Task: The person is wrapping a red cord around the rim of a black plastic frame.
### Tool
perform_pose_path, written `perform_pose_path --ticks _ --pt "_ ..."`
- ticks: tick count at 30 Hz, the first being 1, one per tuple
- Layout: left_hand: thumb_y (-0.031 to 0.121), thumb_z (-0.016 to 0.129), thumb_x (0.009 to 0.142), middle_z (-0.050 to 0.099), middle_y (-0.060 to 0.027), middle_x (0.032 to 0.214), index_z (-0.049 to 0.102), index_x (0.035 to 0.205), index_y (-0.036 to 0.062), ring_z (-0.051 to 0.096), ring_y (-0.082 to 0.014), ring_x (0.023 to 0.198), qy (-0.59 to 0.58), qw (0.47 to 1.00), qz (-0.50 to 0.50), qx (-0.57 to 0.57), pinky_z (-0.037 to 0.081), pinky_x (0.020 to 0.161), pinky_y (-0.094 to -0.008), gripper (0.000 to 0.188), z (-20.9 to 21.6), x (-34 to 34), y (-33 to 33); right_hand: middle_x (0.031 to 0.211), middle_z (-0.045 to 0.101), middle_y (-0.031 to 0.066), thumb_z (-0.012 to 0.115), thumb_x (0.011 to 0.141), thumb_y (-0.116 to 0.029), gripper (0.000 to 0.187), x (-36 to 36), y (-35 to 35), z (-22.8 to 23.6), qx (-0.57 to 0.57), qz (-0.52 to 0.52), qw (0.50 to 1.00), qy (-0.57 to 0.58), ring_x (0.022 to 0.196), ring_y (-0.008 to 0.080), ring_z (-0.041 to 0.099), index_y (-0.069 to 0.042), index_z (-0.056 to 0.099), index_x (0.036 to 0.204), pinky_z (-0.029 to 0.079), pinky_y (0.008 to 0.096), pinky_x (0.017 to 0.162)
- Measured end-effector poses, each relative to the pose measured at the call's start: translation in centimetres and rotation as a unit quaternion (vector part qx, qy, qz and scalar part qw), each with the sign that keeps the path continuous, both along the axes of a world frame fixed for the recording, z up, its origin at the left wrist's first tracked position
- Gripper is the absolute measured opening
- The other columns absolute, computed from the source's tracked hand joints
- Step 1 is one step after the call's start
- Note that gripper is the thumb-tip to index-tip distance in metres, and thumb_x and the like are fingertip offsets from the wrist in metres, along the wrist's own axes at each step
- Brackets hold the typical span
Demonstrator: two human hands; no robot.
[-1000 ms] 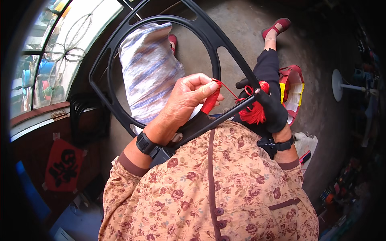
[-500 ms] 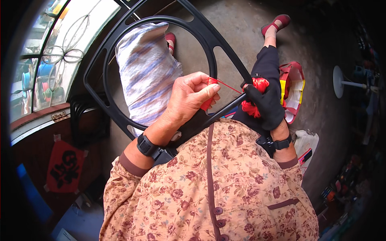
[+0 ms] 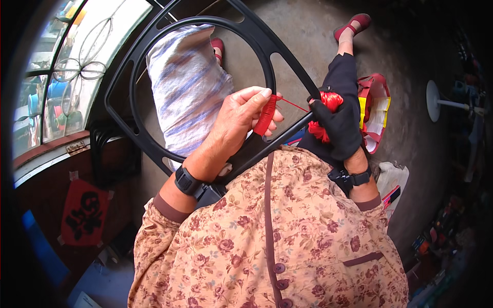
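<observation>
Across my lap lies a black frame (image 3: 290, 64) with a round black ring (image 3: 134, 92) inside it. Tight turns of red cord (image 3: 266, 119) cover part of the ring's near right side. My bare left hand (image 3: 241, 115) is closed around this wrapped part, thumb near its upper end and fingertips showing past its right side. A thin strand runs taut from the upper end of the wrapping to my right hand (image 3: 336, 127). That hand wears a black fingerless glove and grips a bundle of red cord (image 3: 331, 101) beside the frame's right bar.
A white cloth with blue stripes (image 3: 187, 92) drapes over my left leg, under the ring. On the floor to the right are a red bag (image 3: 377, 90) and a white bag (image 3: 395, 179). A white round-based stand (image 3: 434, 101) is farther right. A barred window (image 3: 77, 72) is at left.
My left thumb has lifted and slid up the wrapping, uncovering more red turns. My right hand, with the cord bundle, has shifted slightly. The frame has moved a little to the left.
</observation>
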State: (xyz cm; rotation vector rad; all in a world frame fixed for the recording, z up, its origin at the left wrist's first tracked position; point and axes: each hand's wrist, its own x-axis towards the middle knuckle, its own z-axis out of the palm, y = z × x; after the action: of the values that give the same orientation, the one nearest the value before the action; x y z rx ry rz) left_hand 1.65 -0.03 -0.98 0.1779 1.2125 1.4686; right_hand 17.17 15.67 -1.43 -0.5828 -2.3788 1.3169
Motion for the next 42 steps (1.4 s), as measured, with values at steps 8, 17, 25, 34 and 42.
perform_pose_path --ticks 8,17,25,34,42 --pt "0.025 0.054 0.091 0.065 -0.0090 0.078 0.059 0.092 0.0021 0.061 -0.0119 0.063 -0.005 0.999 -0.028 -0.024 0.051 0.058 -0.0232 0.023 -0.5 0.0 -0.6 0.065 0.057 0.0046 0.064 0.082 -0.013 0.014 0.2 -0.1 -0.3 -0.118 -0.029 0.991 -0.061 0.058 0.0089 0.051 0.001 0.062 0.086 0.043 0.0254 0.055" --pt "0.030 0.047 0.095 0.065 -0.0115 0.081 0.057 0.102 -0.0014 0.063 -0.0135 0.064 -0.024 0.999 -0.013 -0.027 0.053 0.060 -0.0222 0.034 0.4 0.2 -0.7 0.071 0.061 0.0052 0.062 0.082 -0.007 0.015 0.9 0.7 -1.6 0.114 0.046 0.991 -0.059 0.058 0.0155 0.057 -0.004 0.066 0.096 0.046 0.0245 0.054" --pt "0.021 0.051 0.094 0.065 -0.0092 0.075 0.057 0.098 0.0009 0.062 -0.0116 0.059 -0.023 0.999 -0.011 0.029 0.052 0.053 -0.0212 0.022 0.4 0.4 -0.5 0.097 0.063 0.0095 0.054 0.090 -0.013 0.028 2.5 1.9 -2.9 -0.340 0.014 0.940 -0.004 0.085 0.0129 0.060 -0.003 0.055 0.117 0.049 0.0254 0.071" --pt "0.022 0.051 0.094 0.065 -0.0092 0.074 0.057 0.095 0.0014 0.062 -0.0116 0.058 0.012 0.997 -0.010 0.072 0.050 0.051 -0.0210 0.021 1.2 0.4 -0.9 0.096 0.060 0.0056 0.061 0.084 -0.012 0.036 3.3 4.2 -4.8 -0.319 0.003 0.947 -0.047 0.090 0.0119 0.058 0.001 0.053 0.116 0.047 0.0250 0.079" --pt "0.021 0.052 0.093 0.065 -0.0100 0.074 0.057 0.095 0.0007 0.062 -0.0120 0.056 -0.012 0.995 -0.024 0.091 0.051 0.052 -0.0217 0.021 1.0 0.0 0.0 0.098 0.059 0.0054 0.062 0.082 -0.002 0.033 1.6 5.4 -1.5 -0.228 -0.076 0.969 0.065 0.091 0.0109 0.057 0.000 0.054 0.114 0.048 0.0236 0.079"
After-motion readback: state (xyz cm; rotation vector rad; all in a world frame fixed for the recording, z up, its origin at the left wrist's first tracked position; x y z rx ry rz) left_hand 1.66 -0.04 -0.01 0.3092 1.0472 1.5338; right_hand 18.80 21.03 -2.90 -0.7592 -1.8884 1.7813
